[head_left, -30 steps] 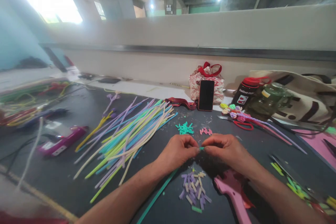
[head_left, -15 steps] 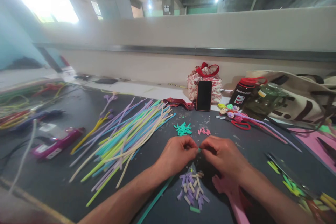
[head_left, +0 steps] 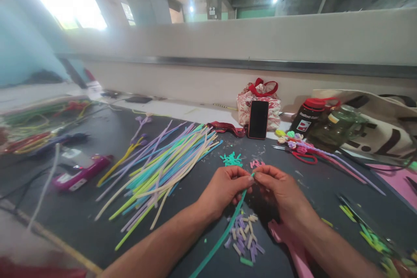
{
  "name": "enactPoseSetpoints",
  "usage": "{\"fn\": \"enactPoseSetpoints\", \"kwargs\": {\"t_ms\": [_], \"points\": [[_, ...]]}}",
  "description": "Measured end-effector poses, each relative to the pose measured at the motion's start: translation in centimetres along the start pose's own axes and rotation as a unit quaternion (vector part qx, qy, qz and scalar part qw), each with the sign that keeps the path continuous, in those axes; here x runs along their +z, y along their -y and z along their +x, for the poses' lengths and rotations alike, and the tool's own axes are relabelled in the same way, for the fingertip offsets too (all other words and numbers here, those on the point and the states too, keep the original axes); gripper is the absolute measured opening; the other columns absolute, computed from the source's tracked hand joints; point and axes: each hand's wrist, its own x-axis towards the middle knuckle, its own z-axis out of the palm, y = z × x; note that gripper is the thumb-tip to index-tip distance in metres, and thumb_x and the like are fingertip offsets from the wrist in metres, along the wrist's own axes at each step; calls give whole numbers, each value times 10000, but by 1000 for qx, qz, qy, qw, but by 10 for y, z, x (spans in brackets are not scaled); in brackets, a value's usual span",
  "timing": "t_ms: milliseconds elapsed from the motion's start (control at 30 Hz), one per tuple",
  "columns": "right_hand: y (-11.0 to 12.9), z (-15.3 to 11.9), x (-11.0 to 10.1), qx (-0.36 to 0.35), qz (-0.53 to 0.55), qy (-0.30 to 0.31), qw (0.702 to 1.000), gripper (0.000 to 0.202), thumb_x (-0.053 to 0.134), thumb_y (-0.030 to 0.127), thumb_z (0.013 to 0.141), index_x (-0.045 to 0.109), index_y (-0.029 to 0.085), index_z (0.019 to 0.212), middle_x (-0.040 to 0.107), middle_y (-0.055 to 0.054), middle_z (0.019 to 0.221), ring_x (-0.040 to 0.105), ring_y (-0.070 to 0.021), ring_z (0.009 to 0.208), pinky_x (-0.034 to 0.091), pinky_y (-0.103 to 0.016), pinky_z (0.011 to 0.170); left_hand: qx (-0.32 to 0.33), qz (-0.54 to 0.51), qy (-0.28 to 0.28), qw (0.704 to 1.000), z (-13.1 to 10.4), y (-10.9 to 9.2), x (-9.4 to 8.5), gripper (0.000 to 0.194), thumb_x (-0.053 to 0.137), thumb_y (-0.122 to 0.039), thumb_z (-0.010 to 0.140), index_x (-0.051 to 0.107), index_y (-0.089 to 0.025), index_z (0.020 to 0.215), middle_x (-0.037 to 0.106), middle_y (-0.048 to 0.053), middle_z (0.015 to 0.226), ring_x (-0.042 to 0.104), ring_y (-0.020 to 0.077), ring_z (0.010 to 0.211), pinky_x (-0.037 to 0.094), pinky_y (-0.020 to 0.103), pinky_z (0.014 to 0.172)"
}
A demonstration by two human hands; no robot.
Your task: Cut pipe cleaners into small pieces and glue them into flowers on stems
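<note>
A teal pipe cleaner (head_left: pixel 224 234) runs up from the bottom edge to my fingertips. My left hand (head_left: pixel 228 186) is closed in a pinch on it near its upper end. Close against the left fingertips, my right hand (head_left: pixel 276 184) pinches the very tip of the same pipe cleaner. Below the hands lies a pile of short purple and cream pipe cleaner pieces (head_left: pixel 246 234). Just beyond them are short teal pieces (head_left: pixel 231 159) and a few pink pieces (head_left: pixel 257 163). A pink object (head_left: pixel 289 239), its kind unclear, lies partly under my right forearm.
Long pipe cleaners (head_left: pixel 163 169) lie in a loose bundle at left, near a purple glue gun (head_left: pixel 83 173). A phone (head_left: pixel 258 119) leans on a patterned bag (head_left: pixel 243 106). Red-handled scissors (head_left: pixel 304 157), a black bottle (head_left: pixel 306 115) and more scissors (head_left: pixel 361 217) lie or stand at right.
My hands have lifted slightly and the teal pipe cleaner now shows in a curve below them. Its tip sticks out between my fingertips. The whole view has shifted a little.
</note>
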Motion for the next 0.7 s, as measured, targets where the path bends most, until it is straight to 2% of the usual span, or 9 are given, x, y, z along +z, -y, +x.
{"fn": "enactPoseSetpoints", "kwargs": {"t_ms": [133,300,433,600,700], "points": [[-8,4,-3,6,35,-13,999,174,669,308,622,587,188,718,525,69,500,444,-86,424,301,-195,418,-80,-93,30,992,1,-3,0,275,612,-386,655,587,-133,760,572,-23,604,373,26,395,269,162,383],[-12,6,-4,3,47,-2,999,202,700,324,609,620,188,735,550,59,513,439,-88,433,282,-197,426,-113,-165,35,979,3,-1,2,269,643,-380,620,550,-128,617,534,-40,501,327,7,341,219,155,353],[-5,7,-10,5,34,37,999,202,691,356,636,659,168,701,516,50,493,409,-81,432,266,-195,415,-133,-197,45,970,4,-2,0,180,640,-277,605,540,-128,602,506,-46,456,296,1,316,162,158,341],[5,7,-20,-3,-4,82,997,242,692,327,639,701,192,839,616,18,615,482,-102,504,323,-197,453,-155,-196,89,964,5,-2,-5,135,615,-248,588,559,-129,619,490,-52,431,284,5,300,138,172,340],[5,6,-21,-20,-40,126,991,190,682,300,648,711,214,815,634,28,618,486,-93,500,352,-197,490,-167,-180,106,964,5,-2,-7,129,620,-234,567,543,-134,598,487,-54,417,308,15,299,155,173,339]]}}
